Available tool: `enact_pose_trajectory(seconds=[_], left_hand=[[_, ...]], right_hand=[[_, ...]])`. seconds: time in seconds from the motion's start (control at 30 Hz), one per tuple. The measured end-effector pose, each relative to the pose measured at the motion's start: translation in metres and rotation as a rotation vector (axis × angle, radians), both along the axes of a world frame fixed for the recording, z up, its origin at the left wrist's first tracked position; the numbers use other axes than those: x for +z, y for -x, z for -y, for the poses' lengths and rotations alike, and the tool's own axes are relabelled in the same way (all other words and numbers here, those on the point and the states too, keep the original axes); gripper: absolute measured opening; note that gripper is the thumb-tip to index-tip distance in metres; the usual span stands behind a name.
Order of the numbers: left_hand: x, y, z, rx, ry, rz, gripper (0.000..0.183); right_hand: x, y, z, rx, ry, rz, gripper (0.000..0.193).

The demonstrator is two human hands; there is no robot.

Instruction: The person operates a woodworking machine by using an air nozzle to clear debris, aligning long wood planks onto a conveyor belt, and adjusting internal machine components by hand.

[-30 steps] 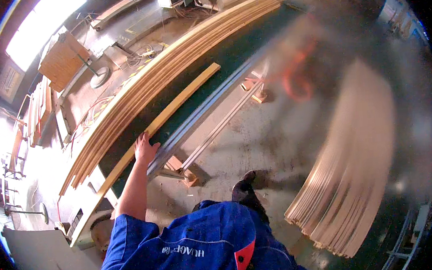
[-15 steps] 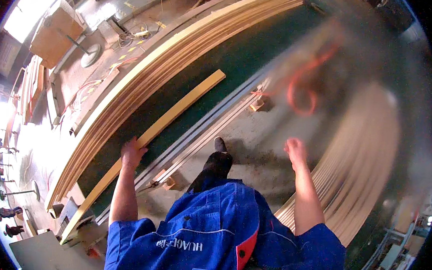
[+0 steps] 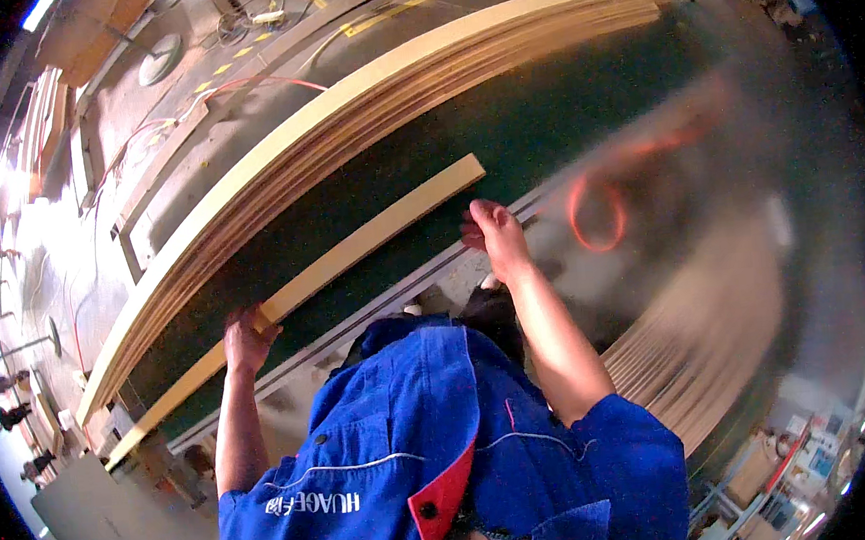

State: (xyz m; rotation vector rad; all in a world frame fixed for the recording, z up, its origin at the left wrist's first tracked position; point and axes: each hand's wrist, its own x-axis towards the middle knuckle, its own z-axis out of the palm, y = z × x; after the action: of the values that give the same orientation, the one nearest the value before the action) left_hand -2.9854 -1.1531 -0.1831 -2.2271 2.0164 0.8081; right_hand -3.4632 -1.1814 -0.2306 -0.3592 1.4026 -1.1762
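Observation:
A long, flat, pale wooden strip (image 3: 375, 234) lies slantwise across the dark green worktop (image 3: 542, 112). My left hand (image 3: 246, 341) is closed over the strip left of its middle, with the fingers wrapped round it. Near the strip's right end, my right hand (image 3: 498, 240) hovers by the bench's front edge. Its fingers are apart and nothing is in them; a gap separates it from the wood.
Along the bench's far side runs a stack of long wooden strips (image 3: 317, 128). Another pile of strips (image 3: 697, 327) lies at my right, partly blurred. An orange hose (image 3: 622, 222) loops beyond my right hand. A grey panel (image 3: 119, 523) stands at the lower left.
My right hand has swung up and leftward from beside my body toward the strip's right end. My left hand stays on the strip. My body has moved closer to the bench.

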Motion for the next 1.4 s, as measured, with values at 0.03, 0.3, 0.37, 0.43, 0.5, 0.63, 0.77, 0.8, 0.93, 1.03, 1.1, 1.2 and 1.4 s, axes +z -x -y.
enact_pose_trajectory(seconds=[0.03, 0.3, 0.37, 0.43, 0.5, 0.63, 0.77, 0.8, 0.93, 1.03, 1.1, 1.2, 1.4], left_hand=[[0.001, 0.008, 0.000, 0.051, -0.040, -0.027, 0.058], [0.013, 0.093, 0.027, 0.040, 0.017, 0.068, 0.060], [0.020, 0.112, 0.030, 0.068, 0.041, 0.151, 0.060], [0.024, 0.134, 0.035, 0.026, 0.084, 0.159, 0.058], [0.031, 0.152, 0.040, -0.007, 0.116, 0.149, 0.057], [0.044, 0.184, 0.048, -0.018, 0.145, 0.078, 0.056], [0.057, 0.218, 0.056, -0.019, 0.165, 0.045, 0.056], [0.059, 0.227, 0.059, -0.033, 0.141, 0.061, 0.057], [0.065, 0.264, 0.073, -0.107, 0.134, 0.072, 0.057], [0.066, 0.290, 0.080, -0.113, 0.190, 0.035, 0.056], [0.064, 0.303, 0.081, -0.068, 0.235, -0.001, 0.056], [0.055, 0.308, 0.071, -0.007, 0.336, -0.162, 0.061], [0.000, 0.227, 0.031, 0.621, 0.772, 0.003, 0.043]], right_hand=[[-0.001, 0.006, 0.014, 0.005, 0.028, 0.043, 0.032], [0.000, 0.095, 0.081, 0.007, 0.086, 0.087, 0.026], [0.006, 0.111, 0.086, 0.039, 0.126, 0.019, 0.024], [0.014, 0.131, 0.093, 0.057, 0.156, -0.042, 0.024], [0.023, 0.149, 0.096, 0.055, 0.198, -0.017, 0.025], [0.040, 0.177, 0.100, -0.013, 0.216, -0.062, 0.026], [0.051, 0.202, 0.107, -0.095, 0.213, -0.040, 0.027], [0.053, 0.205, 0.108, -0.084, 0.218, -0.037, 0.027], [0.057, 0.204, 0.109, 0.132, 0.130, 0.053, 0.027], [0.060, 0.202, 0.108, 0.139, 0.129, 0.130, 0.026], [0.065, 0.213, 0.112, 0.135, 0.197, 0.054, 0.027], [0.071, 0.235, 0.119, 0.135, 0.185, -0.041, 0.029], [0.078, 0.291, 0.127, -0.024, 0.125, 0.017, 0.032]])
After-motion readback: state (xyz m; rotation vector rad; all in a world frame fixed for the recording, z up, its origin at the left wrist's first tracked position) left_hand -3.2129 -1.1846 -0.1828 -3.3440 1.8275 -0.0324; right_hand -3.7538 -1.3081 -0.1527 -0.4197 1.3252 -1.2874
